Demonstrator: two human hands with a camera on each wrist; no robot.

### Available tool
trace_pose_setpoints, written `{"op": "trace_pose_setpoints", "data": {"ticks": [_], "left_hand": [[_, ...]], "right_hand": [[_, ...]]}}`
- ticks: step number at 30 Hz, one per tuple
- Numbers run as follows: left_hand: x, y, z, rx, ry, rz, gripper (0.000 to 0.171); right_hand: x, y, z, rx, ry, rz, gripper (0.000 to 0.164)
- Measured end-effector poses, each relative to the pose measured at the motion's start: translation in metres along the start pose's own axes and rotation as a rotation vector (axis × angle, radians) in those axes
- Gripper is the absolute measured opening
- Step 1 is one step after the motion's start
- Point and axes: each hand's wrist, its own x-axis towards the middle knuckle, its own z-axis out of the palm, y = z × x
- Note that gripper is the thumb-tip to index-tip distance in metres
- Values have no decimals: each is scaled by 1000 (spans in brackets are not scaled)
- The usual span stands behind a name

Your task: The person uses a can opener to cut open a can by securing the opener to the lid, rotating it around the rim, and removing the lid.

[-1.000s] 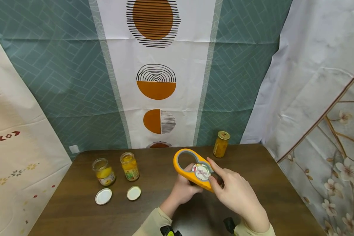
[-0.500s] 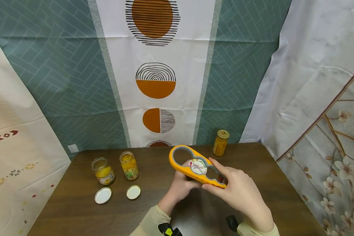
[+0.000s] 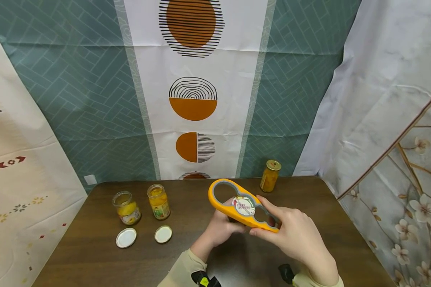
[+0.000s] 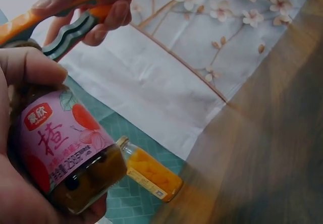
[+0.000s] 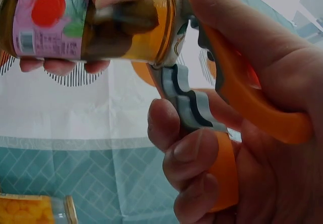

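A glass jar (image 4: 75, 153) with a pink label and dark contents is held in the left hand (image 3: 219, 230), fingers wrapped round its body. Its printed white lid (image 3: 244, 206) shows through the middle opening of an orange and grey jar opener (image 3: 237, 215). The right hand (image 3: 298, 237) grips the opener's right end, thumb on one side and fingers on the other. In the right wrist view the opener's wavy grey inner edges (image 5: 189, 98) lie against the lid's rim. From the head view most of the jar's body is hidden beneath the opener.
On the brown table (image 3: 104, 263), two lidless jars (image 3: 127, 211) stand at the left, with two loose lids (image 3: 126, 238) in front of them. A lidded jar of orange fruit (image 3: 269, 177) stands at the back right. Patterned cloths hang behind and at both sides.
The right hand's hold has moved outward to the opener's right end, uncovering its narrow right opening. The opener has shifted slightly left around the lid. The left hand still holds the jar.
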Motion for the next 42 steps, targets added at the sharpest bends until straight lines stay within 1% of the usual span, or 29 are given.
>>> {"op": "trace_pose_setpoints", "data": {"ticks": [4,5,7,9,13,16,20,26,30,34,37,41,42], "left_hand": [[1,-7,-4,-160,-131,-6,55],[1,-9,-5,-188,-156,-7,55],[2,-13,-7,-212,-195,2,55],[3,-16,-8,-204,-207,1,56],[4,-19,-11,-187,-216,-46,58],[5,-26,-12,-183,-212,-79,60],[6,-34,-12,-213,-225,-93,59],[5,-32,-12,-239,-241,-102,57],[4,-26,-12,-241,-241,-88,56],[4,-21,-12,-275,-284,-36,50],[3,-22,-14,-313,-331,-31,47],[3,-29,-17,-325,-364,-87,51],[2,-30,-17,-319,-372,-89,51]], "right_hand": [[-2,3,-4,8,-19,-19,78],[-2,3,-5,12,-20,-27,77],[-2,4,-7,19,-16,-42,77],[-2,5,-9,23,-8,-57,76],[-1,5,-10,18,3,-82,76],[-1,5,-10,13,12,-91,76],[0,4,-9,8,23,-100,75],[-1,5,-8,-3,12,-90,75],[-1,5,-8,-4,2,-86,76],[-1,5,-8,2,-8,-84,76],[-2,5,-9,11,-14,-87,76],[-4,5,-9,31,-15,-107,76],[-4,5,-9,34,-15,-110,76]]}}
